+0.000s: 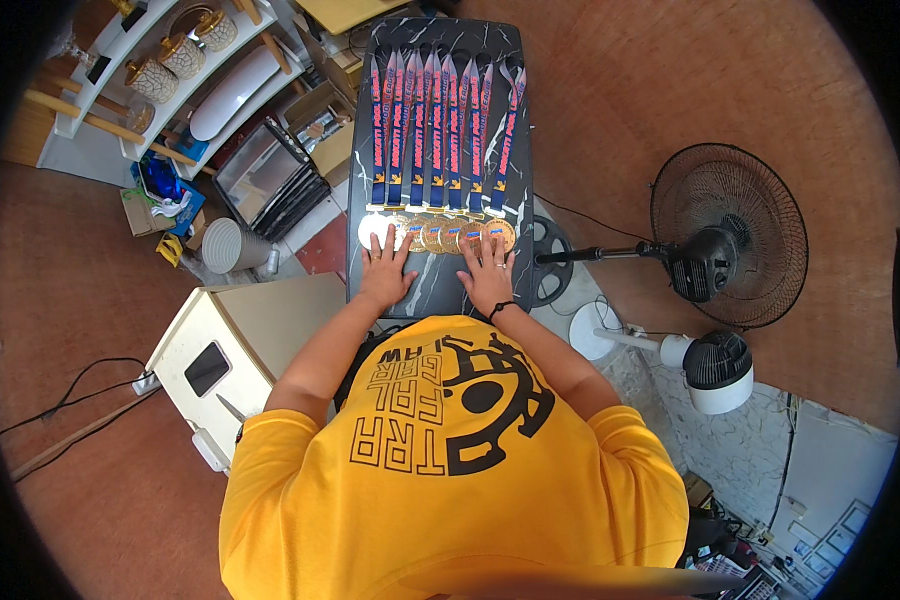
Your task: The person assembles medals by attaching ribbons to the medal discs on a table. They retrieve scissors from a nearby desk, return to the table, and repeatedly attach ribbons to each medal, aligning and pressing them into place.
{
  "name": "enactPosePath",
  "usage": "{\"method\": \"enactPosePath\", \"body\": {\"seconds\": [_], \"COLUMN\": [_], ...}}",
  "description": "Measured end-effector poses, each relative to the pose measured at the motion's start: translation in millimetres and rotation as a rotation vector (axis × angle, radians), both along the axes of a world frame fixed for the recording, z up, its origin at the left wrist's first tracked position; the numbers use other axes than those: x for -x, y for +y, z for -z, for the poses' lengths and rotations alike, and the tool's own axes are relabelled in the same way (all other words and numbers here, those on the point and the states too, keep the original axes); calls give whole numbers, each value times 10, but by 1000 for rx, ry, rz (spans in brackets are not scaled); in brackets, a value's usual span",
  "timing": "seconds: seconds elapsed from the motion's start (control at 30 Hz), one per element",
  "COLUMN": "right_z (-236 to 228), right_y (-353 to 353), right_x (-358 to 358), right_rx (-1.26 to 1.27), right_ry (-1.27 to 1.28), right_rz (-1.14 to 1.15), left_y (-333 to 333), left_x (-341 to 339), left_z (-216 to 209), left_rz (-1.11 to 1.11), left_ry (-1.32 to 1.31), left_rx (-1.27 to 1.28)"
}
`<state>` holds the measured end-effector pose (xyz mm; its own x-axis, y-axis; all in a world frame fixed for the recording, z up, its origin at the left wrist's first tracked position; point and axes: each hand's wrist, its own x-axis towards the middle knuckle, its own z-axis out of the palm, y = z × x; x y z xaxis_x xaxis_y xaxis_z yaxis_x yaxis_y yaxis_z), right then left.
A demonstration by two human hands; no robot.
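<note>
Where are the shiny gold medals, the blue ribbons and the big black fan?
gold medals [448, 235], head view, on a middle medal's face.
blue ribbons [440, 130], head view, midway along one strap.
big black fan [728, 235], head view, on its round cage.

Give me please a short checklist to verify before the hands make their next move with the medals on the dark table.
1. Left hand free and flat on the table: ok.
2. Right hand free, fingertips at the medals: ok.
3. Medals in one row: ok.
4. Ribbons straight, side by side: ok.
5. Medals overlapping or only touching: cannot tell.
6. Standing fan apart from the table: ok.
</note>
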<state>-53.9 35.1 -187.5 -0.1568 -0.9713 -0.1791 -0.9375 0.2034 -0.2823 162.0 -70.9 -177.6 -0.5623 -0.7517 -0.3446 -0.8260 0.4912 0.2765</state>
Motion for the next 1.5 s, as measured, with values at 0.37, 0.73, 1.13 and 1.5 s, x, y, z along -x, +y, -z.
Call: {"method": "enactPosePath", "body": {"seconds": [0.37, 0.73, 1.13, 1.5], "right_z": [182, 301, 272, 193], "right_y": [82, 145, 159, 163], "right_x": [83, 390, 447, 499], "right_rx": [-22, -45, -55, -24], "right_ry": [-3, -40, -75, -118], "right_rz": [118, 126, 87, 64], "left_y": [280, 348, 251, 213], "left_x": [332, 865, 858, 864], "left_z": [-25, 38, 178, 117], "left_rz": [324, 411, 479, 497], "left_ry": [86, 28, 14, 12], "left_rx": [48, -40, 4, -3]}}
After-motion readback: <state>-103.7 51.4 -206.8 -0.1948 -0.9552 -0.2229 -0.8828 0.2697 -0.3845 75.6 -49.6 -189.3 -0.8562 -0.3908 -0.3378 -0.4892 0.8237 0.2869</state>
